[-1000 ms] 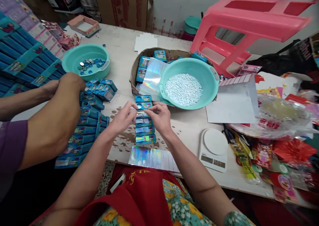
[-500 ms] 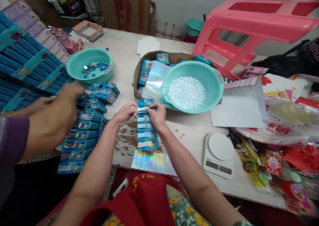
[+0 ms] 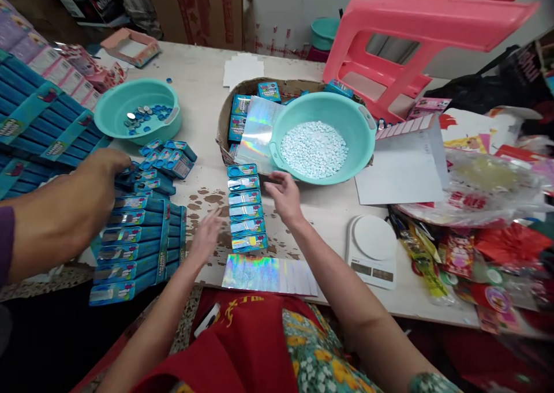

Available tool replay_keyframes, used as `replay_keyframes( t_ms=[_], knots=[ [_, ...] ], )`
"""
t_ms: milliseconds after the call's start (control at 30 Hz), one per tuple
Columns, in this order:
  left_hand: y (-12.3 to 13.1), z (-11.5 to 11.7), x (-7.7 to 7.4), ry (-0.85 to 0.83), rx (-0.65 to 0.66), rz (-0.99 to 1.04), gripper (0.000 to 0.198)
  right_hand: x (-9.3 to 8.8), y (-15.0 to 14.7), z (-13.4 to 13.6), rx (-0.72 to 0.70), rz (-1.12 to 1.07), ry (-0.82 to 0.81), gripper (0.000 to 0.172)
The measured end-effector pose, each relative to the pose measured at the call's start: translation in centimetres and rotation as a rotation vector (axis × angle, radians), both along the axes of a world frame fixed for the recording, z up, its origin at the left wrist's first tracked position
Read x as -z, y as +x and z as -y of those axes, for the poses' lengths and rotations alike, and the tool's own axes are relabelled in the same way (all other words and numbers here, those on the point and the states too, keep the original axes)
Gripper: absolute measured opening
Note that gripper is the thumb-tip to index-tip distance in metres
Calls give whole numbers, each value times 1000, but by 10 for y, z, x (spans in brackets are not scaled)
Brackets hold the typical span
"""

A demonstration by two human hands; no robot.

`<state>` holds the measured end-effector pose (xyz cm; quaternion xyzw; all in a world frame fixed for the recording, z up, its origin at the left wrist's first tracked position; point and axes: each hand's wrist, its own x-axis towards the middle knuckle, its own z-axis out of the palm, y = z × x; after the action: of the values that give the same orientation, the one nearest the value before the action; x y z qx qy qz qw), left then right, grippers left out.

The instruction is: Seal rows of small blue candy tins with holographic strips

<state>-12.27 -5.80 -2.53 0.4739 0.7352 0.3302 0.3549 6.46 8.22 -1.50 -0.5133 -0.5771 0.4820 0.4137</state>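
Observation:
A column of several small blue candy boxes [image 3: 246,208] lies on the worn white table [image 3: 203,98] in front of me. My left hand [image 3: 206,236] hovers just left of the column's lower boxes, fingers spread and holding nothing. My right hand [image 3: 284,195] is just right of the column, fingers loosely open and empty. A holographic sticker sheet [image 3: 268,274] lies at the table's near edge below the column. Behind the column a teal basin [image 3: 322,136] holds white candy tablets.
A co-worker's hand [image 3: 97,176] at left rests on rows of blue boxes [image 3: 134,237]. A second teal basin [image 3: 138,110] holds blue caps. A white kitchen scale [image 3: 372,249], white paper [image 3: 402,171], a pink stool [image 3: 415,29] and bagged packets [image 3: 480,237] fill the right side.
Both my hands have let go of the upper boxes of the column and drawn apart; the left hand dropped lower and left, the right moved slightly right.

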Motion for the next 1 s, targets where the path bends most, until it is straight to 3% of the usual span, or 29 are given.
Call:
replay_keyframes(
  t_ms=[67,100,200,267,400,533,600,733,933,1000],
  knots=[
    [0,32,-5,-70,-34,-100,51,8,38,34,78,26,-10,29],
    [6,44,-7,-91,31,-117,45,14,56,55,69,117,-28,25],
    [39,58,-4,-33,428,-107,33,33,94,118,-189,413,25,33],
    [66,48,11,-18,632,-196,33,48,103,146,-319,587,94,46],
    [94,19,56,-239,768,-493,31,76,100,163,-406,770,191,45],
    [91,10,72,-228,912,-532,32,88,89,162,-474,819,331,43],
    [90,12,72,-243,897,-489,31,90,87,166,-505,828,358,47],
    [92,14,73,-350,719,-319,28,85,92,174,-575,811,367,48],
    [93,14,78,-297,591,-242,24,71,96,165,-524,759,347,16],
    [95,14,78,-315,565,-261,25,63,95,160,-535,783,313,12]
  ],
)
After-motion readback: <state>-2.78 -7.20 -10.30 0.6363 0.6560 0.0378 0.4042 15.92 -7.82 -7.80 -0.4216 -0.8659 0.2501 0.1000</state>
